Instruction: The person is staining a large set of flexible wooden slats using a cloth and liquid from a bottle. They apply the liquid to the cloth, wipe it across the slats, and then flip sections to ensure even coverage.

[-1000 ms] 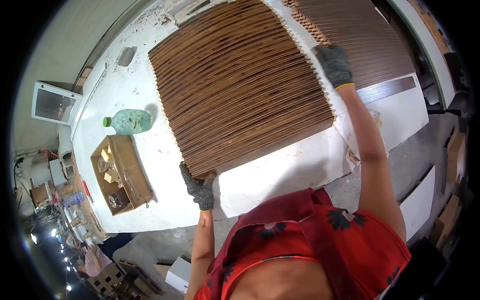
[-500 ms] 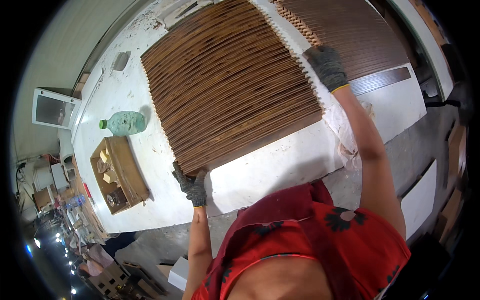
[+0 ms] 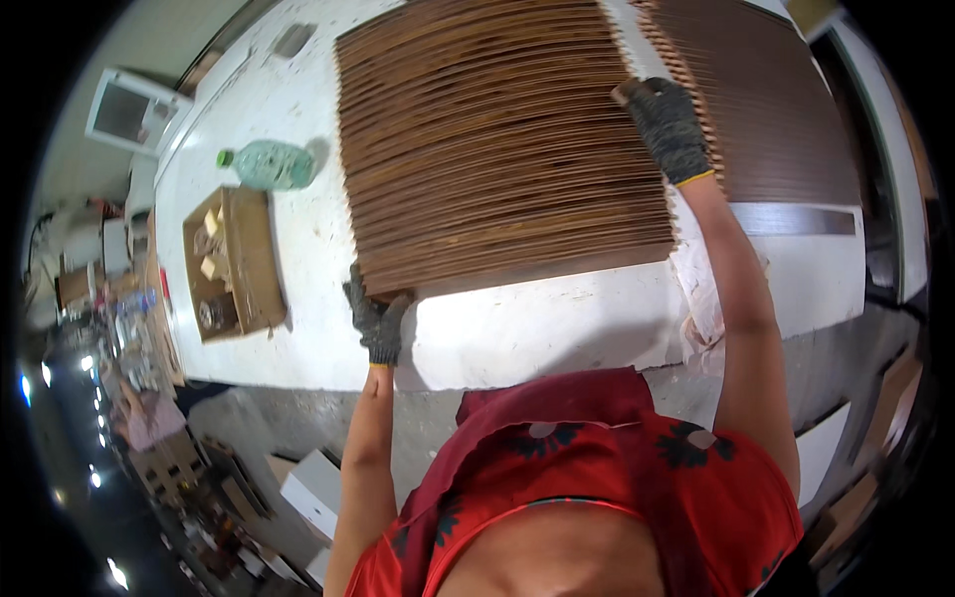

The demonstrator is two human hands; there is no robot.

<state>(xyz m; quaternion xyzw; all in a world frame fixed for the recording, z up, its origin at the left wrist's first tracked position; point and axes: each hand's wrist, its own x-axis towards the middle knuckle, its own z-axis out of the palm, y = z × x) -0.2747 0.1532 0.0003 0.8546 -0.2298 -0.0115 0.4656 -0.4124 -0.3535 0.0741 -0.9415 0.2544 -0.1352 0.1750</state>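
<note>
Stack of brown slats [image 3: 497, 149] lying on a white table [image 3: 468, 343];
the gloved left hand [image 3: 377, 323] has thumb and fingers spread around its near-left corner; the gloved right hand [image 3: 670, 129] is at its right edge, finger closure impossible to tell; cardboard box [image 3: 257, 259] at left.

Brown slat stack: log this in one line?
brown slat stack: on white table; left hand: at near-left corner; right hand: at right edge
</note>
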